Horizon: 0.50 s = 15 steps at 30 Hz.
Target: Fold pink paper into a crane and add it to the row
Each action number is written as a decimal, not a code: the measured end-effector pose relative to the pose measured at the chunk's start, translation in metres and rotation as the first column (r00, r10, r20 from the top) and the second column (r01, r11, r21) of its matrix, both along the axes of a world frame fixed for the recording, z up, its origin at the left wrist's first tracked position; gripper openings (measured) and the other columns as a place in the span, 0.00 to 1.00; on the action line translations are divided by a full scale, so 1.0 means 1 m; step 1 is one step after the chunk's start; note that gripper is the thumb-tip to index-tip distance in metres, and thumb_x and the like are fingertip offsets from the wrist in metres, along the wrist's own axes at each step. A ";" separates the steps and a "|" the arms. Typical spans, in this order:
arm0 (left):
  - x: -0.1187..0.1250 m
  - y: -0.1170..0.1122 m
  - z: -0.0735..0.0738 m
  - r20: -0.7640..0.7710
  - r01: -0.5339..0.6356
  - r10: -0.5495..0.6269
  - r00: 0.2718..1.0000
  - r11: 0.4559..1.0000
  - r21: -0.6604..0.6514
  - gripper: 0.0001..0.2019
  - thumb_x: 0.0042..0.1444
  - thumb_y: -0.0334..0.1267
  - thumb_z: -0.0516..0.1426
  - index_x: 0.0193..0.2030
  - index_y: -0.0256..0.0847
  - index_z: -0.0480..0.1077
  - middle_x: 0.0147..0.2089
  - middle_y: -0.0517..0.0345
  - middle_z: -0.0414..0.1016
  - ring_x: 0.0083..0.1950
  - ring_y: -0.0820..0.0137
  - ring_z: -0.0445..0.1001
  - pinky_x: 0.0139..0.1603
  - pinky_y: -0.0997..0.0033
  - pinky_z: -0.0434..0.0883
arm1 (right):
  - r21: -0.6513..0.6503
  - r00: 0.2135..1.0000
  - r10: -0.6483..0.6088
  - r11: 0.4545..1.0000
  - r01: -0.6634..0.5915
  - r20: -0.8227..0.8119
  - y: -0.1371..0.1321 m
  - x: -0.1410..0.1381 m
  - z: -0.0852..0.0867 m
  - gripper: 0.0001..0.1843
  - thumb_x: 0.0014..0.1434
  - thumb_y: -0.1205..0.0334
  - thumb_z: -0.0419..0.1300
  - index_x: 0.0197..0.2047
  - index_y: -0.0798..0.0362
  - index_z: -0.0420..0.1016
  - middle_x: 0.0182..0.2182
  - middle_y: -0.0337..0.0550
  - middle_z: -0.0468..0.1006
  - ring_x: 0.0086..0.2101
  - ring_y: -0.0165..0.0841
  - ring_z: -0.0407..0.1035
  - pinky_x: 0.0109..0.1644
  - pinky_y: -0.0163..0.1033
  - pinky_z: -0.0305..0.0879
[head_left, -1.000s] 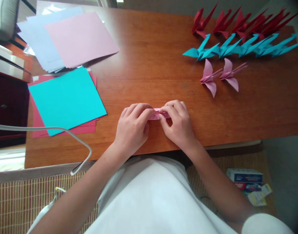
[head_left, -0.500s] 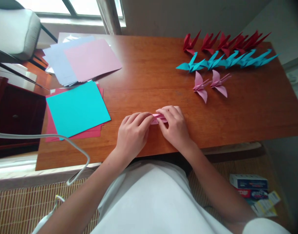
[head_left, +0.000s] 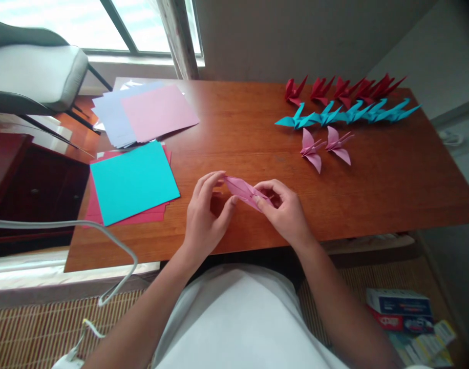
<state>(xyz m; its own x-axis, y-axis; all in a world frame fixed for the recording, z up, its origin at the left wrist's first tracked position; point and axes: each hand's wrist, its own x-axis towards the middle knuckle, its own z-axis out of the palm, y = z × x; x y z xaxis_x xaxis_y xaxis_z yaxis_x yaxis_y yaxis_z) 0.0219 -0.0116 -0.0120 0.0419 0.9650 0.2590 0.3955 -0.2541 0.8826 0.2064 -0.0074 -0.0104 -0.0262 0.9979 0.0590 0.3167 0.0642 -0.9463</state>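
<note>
A folded piece of pink paper (head_left: 240,188), long and pointed, is held tilted just above the table in front of me. My right hand (head_left: 284,207) pinches its right end between thumb and fingers. At the paper's left end is my left hand (head_left: 208,207), its thumb and fingers spread apart, with the fingertips at or against the tip; whether they touch is hard to tell. Beyond my right hand stand two pink paper cranes (head_left: 310,149), and behind them a row of several blue cranes (head_left: 298,119) and a row of several red cranes (head_left: 294,92).
On the table's left lie a blue sheet (head_left: 134,182) over red sheets (head_left: 94,205), and farther back a pink sheet (head_left: 157,113) over pale ones. A white cable (head_left: 115,241) curves past the wooden table's (head_left: 227,133) left front. Boxes (head_left: 399,310) sit low on the right.
The pink paper has come up from the tabletop and turned to show its longer, wider face. My left hand has opened, while my right keeps its pinch. The camera view has shifted slightly.
</note>
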 end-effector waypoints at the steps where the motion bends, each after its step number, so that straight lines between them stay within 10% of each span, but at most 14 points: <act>1: 0.002 0.000 0.001 0.142 0.012 0.000 0.990 0.997 -0.079 0.23 0.63 0.40 0.61 0.63 0.44 0.64 0.61 0.46 0.72 0.55 0.64 0.77 0.51 0.66 0.77 | -0.027 0.994 -0.032 0.999 0.029 -0.104 -0.001 -0.001 -0.002 0.05 0.61 0.59 0.65 0.41 0.50 0.78 0.38 0.41 0.80 0.38 0.34 0.74 0.42 0.38 0.71; 6: 0.015 0.001 0.009 0.513 0.029 0.120 0.850 0.962 -0.273 0.26 0.59 0.41 0.66 0.62 0.51 0.64 0.59 0.54 0.73 0.50 0.71 0.77 0.48 0.73 0.76 | -0.123 0.900 -0.154 0.986 0.113 -0.409 -0.006 -0.012 -0.005 0.06 0.59 0.58 0.68 0.40 0.47 0.78 0.37 0.38 0.80 0.39 0.34 0.75 0.45 0.38 0.72; 15: 0.025 0.006 0.014 0.525 0.161 0.044 0.850 0.927 -0.339 0.11 0.57 0.45 0.67 0.37 0.40 0.76 0.37 0.57 0.80 0.40 0.69 0.78 0.44 0.70 0.75 | -0.130 0.876 -0.190 0.980 0.147 -0.443 -0.010 -0.025 -0.009 0.12 0.60 0.52 0.67 0.43 0.47 0.75 0.38 0.39 0.79 0.38 0.33 0.74 0.44 0.38 0.73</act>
